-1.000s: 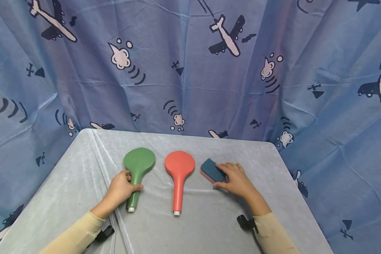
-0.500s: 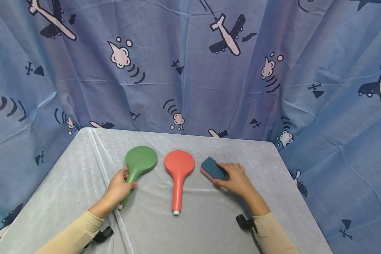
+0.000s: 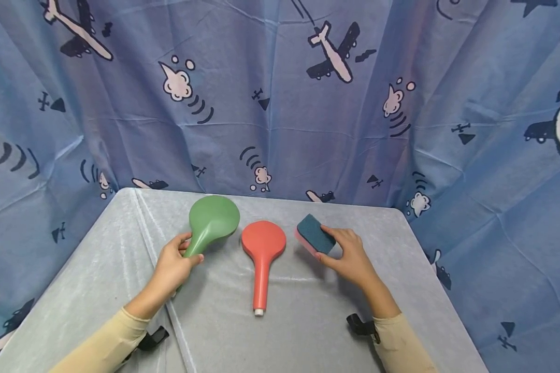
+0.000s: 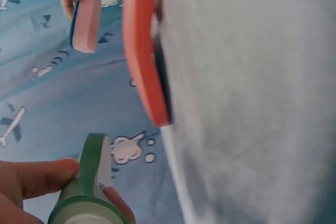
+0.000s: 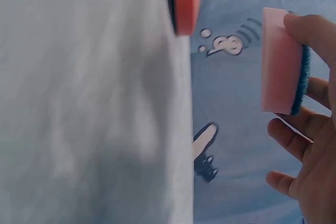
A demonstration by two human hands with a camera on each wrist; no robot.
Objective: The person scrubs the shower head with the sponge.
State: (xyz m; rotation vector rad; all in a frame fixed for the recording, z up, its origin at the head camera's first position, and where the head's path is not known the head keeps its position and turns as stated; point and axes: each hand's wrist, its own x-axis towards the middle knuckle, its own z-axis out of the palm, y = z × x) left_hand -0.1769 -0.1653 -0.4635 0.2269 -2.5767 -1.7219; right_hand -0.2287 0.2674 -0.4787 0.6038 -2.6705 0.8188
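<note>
In the head view my left hand (image 3: 174, 263) grips the handle of a green paddle-shaped thing (image 3: 213, 216) with a round head. It is raised above the table, head tilted up and away. The left wrist view shows its green side (image 4: 91, 163) and a paler underside, thumb and a finger on either side. My right hand (image 3: 352, 259) pinches a sponge (image 3: 316, 234), dark blue-green on top and pink below, lifted off the cloth. From the right wrist, the pink layer (image 5: 278, 61) shows with the thumb on it. A matching red paddle-shaped thing (image 3: 263, 241) lies between both hands.
A pale grey velvety cloth (image 3: 298, 331) covers the table, with a crease running down its left side. Behind and beside the table hangs a blue curtain (image 3: 233, 67) printed with airplanes. A black wrist strap device (image 3: 361, 325) sits at each sleeve.
My left hand has tilted the green paddle-shaped thing and raised it off the table, its head moving away and slightly right. My right hand has lifted the sponge. The red one has stayed put.
</note>
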